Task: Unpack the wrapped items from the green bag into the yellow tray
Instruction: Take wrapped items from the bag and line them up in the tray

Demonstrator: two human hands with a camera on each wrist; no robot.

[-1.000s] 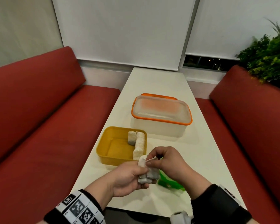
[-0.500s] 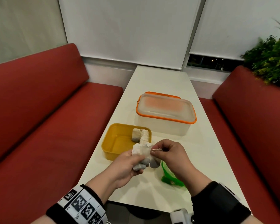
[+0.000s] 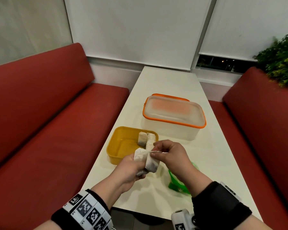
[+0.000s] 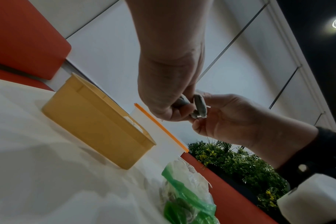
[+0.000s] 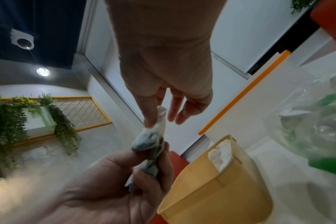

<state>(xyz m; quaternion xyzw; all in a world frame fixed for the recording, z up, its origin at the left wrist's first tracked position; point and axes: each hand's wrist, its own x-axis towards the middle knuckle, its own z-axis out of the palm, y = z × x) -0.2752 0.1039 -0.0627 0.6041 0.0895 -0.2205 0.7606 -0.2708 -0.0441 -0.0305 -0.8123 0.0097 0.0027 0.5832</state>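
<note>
Just above the near right corner of the yellow tray (image 3: 116,143) my two hands work on one wrapped item (image 3: 150,165), a grey lump in white paper. My left hand (image 3: 133,165) grips its lower part, seen from below in the right wrist view as the wrapped item (image 5: 150,142). My right hand (image 3: 158,152) pinches the loose top edge of the white paper between thumb and forefinger. Two wrapped items (image 3: 146,138) lie in the tray's far right corner. The green bag (image 3: 181,183) lies crumpled on the table under my right wrist; the green bag (image 4: 186,195) still shows contents inside.
A clear storage box with an orange-rimmed lid (image 3: 173,113) stands just behind the tray. The narrow white table (image 3: 214,151) runs between two red bench seats (image 3: 56,138). A green plant (image 3: 279,60) is at the far right.
Both hands with the wrapped item have risen and moved forward toward the tray's near corner, away from the green bag. The white paper has come further open at the top.
</note>
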